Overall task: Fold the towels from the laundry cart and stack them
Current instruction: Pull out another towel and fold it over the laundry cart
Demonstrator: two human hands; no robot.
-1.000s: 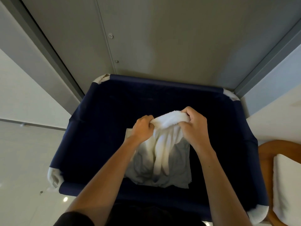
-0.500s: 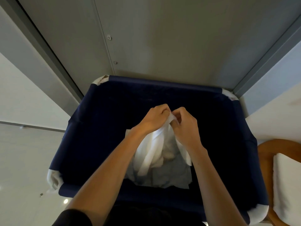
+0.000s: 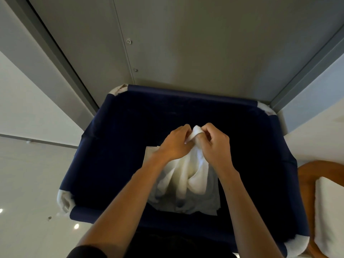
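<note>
Person stands over a navy laundry cart (image 3: 186, 92), both arms reaching in. Left fingers (image 3: 183, 131) & right fingers (image 3: 211, 128) are curled tight, nearly touching, pinching the same bunched top edge of one white towel (image 3: 186, 175); a small nub pokes up between them. The rest hangs in loose folds below the fingers, lower end down in the cart. Prob. held this close to find a corner before spreading it to fold. Under the fingers a pale flat cloth (image 3: 212, 203) lies on the cart bottom; can't tell if separate. Count: 1 towel gripped, 1 cart; far right of the fingers, 1 white folded item (image 3: 327, 211) on a wooden piece (image 3: 307, 174), likely the stack
</note>
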